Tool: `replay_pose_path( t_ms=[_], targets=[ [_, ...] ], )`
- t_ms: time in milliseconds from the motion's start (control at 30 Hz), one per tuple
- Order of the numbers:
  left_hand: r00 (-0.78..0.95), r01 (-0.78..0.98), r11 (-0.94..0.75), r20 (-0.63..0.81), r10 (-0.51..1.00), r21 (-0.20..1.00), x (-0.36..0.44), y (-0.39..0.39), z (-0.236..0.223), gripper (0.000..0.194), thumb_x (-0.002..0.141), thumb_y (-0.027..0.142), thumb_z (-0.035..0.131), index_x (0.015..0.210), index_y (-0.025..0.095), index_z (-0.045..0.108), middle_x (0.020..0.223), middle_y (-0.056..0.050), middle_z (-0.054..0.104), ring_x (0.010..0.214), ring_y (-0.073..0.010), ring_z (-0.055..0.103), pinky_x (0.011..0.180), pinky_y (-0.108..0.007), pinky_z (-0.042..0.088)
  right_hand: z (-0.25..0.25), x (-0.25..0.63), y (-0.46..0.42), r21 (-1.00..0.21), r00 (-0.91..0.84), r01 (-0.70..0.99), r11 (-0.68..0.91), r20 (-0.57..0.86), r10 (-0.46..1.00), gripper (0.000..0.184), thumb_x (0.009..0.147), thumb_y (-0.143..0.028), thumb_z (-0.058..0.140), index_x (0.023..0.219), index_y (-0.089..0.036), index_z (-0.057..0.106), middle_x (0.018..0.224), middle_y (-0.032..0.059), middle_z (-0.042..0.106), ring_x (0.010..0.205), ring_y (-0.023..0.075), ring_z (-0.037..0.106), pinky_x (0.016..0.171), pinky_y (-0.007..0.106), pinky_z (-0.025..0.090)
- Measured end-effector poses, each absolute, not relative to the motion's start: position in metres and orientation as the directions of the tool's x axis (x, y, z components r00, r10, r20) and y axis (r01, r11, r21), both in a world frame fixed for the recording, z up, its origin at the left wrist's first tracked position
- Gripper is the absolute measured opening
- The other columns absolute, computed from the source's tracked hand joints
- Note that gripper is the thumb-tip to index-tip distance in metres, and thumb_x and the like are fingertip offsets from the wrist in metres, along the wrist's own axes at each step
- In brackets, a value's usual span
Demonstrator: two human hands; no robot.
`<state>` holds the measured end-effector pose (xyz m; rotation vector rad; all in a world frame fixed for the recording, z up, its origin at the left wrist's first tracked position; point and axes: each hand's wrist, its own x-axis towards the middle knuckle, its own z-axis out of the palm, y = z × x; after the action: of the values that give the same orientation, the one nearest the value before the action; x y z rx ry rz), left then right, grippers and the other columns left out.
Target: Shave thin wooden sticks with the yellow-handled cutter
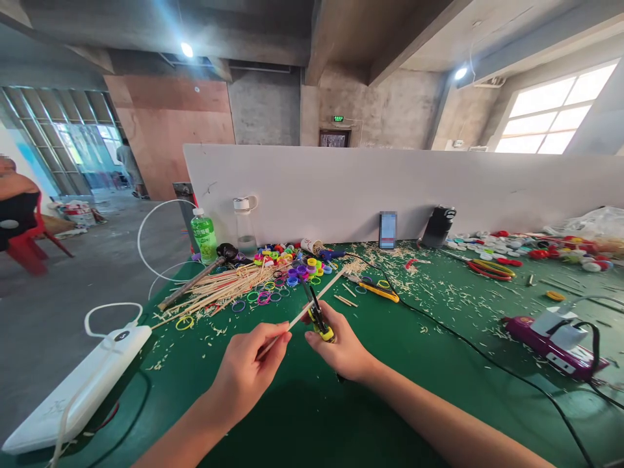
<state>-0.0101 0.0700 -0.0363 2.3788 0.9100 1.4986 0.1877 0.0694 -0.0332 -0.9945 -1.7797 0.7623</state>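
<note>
My left hand (253, 361) pinches a thin pale wooden stick (319, 294) between thumb and fingers. The stick slants up and away to the right, over the green tabletop. Wrapped around a black-and-yellow utility knife (319, 320), my right hand (344, 341) is closed just beside the left one. The knife's dark front end points up and to the left and crosses the stick; whether its edge touches the wood I cannot tell. My fingers hide part of the knife's handle. Beyond my hands lie a pile of similar wooden sticks (224, 289) and many coloured plastic rings (302, 270).
Wood shavings litter the green table (404, 403). A yellow utility knife (377, 290) and a black cable (468, 341) lie rightward, near a purple power strip (546, 351). At left are a white power strip (82, 390) and green bottle (203, 235). A phone (388, 229) leans against the partition.
</note>
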Motion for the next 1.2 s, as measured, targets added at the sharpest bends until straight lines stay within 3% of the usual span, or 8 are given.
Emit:
replay_pose_path(
  t_ms=[200, 400, 600, 900, 1200],
  targets=[
    [0.328, 0.408, -0.792, 0.737, 0.591, 0.454, -0.011, 0.072, -0.035, 0.015, 0.090, 0.024, 0.053, 0.100, 0.017, 0.063, 0.066, -0.001, 0.066, 0.050, -0.0089, 0.057, 0.045, -0.017, 0.042, -0.038, 0.189, 0.069, -0.855, -0.245, 0.230, 0.465, 0.412, 0.878, 0.038, 0.081, -0.025, 0.060, 0.116, -0.022, 0.048, 0.109, 0.0035, 0.058, 0.100, 0.0191, 0.056, 0.086, 0.030, 0.043],
    [0.364, 0.405, -0.815, 0.745, 0.560, 0.415, -0.009, 0.068, -0.028, 0.014, 0.091, 0.020, 0.051, 0.103, 0.018, 0.060, 0.059, 0.004, 0.060, 0.043, -0.0059, 0.048, 0.042, -0.017, 0.034, -0.037, 0.189, 0.069, -0.865, -0.233, 0.209, 0.456, 0.409, 0.882, 0.037, 0.081, -0.028, 0.060, 0.116, -0.022, 0.048, 0.110, 0.0038, 0.059, 0.102, 0.0198, 0.056, 0.089, 0.031, 0.043],
    [0.360, 0.443, -0.810, 0.751, 0.553, 0.384, -0.008, 0.066, -0.024, 0.012, 0.092, 0.021, 0.049, 0.097, 0.016, 0.060, 0.048, 0.008, 0.043, 0.039, -0.0056, 0.037, 0.040, -0.019, 0.026, -0.036, 0.189, 0.071, -0.832, -0.236, 0.274, 0.482, 0.427, 0.873, 0.033, 0.079, -0.021, 0.056, 0.111, -0.020, 0.050, 0.101, 0.0032, 0.059, 0.092, 0.0175, 0.056, 0.082, 0.029, 0.044],
    [0.357, 0.427, -0.814, 0.754, 0.551, 0.393, -0.008, 0.068, -0.028, 0.012, 0.092, 0.021, 0.050, 0.100, 0.017, 0.059, 0.053, 0.006, 0.053, 0.041, -0.0060, 0.042, 0.041, -0.018, 0.031, -0.033, 0.184, 0.073, -0.796, -0.185, 0.359, 0.487, 0.451, 0.873, 0.026, 0.065, -0.010, 0.046, 0.089, -0.018, 0.050, 0.080, -0.0003, 0.054, 0.068, 0.0127, 0.050, 0.062, 0.024, 0.040],
    [0.381, 0.448, -0.839, 0.783, 0.491, 0.309, -0.011, 0.066, -0.027, 0.013, 0.091, 0.018, 0.053, 0.103, 0.019, 0.058, 0.054, 0.007, 0.055, 0.042, -0.0056, 0.046, 0.044, -0.017, 0.034, -0.033, 0.187, 0.074, -0.798, -0.203, 0.362, 0.482, 0.437, 0.876, 0.022, 0.060, -0.010, 0.045, 0.080, -0.019, 0.045, 0.071, -0.0037, 0.046, 0.062, 0.0107, 0.042, 0.057, 0.023, 0.035]
  ],
)
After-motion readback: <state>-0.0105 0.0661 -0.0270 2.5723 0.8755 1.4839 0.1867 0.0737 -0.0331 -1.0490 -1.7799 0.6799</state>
